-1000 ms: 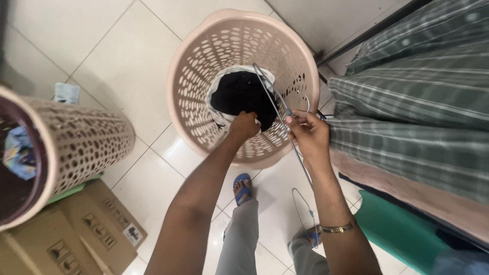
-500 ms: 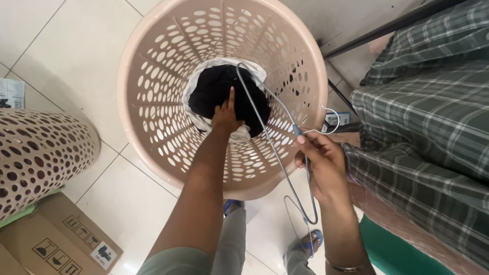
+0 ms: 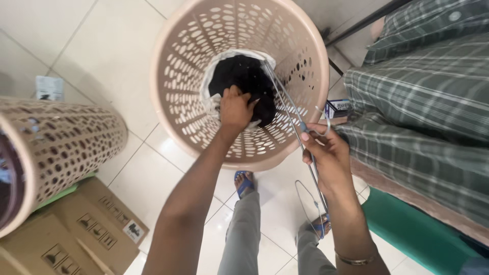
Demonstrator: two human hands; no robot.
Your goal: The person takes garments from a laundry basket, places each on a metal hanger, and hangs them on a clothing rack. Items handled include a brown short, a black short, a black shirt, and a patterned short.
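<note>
A tall pink perforated laundry basket (image 3: pixel 173 76) stands on the tiled floor. At its bottom lie a black garment (image 3: pixel 244 76) and a white cloth (image 3: pixel 209 97). My left hand (image 3: pixel 235 108) reaches deep inside and closes on the black garment. My right hand (image 3: pixel 326 153) is just outside the basket's right rim and grips a grey wire hanger (image 3: pixel 290 114) near its hook. One corner of the hanger pokes into the basket over the clothes.
A second perforated basket (image 3: pixel 66 142) lies tipped at the left over cardboard boxes (image 3: pixel 81 234). Green plaid fabric (image 3: pixel 423 102) hangs at the right above a green surface (image 3: pixel 407 229). My legs and blue sandals (image 3: pixel 243 182) show below.
My left hand has closed its fingers on the black garment. The hanger has swung so that it runs more steeply from the basket down past my right wrist. The view has shifted.
</note>
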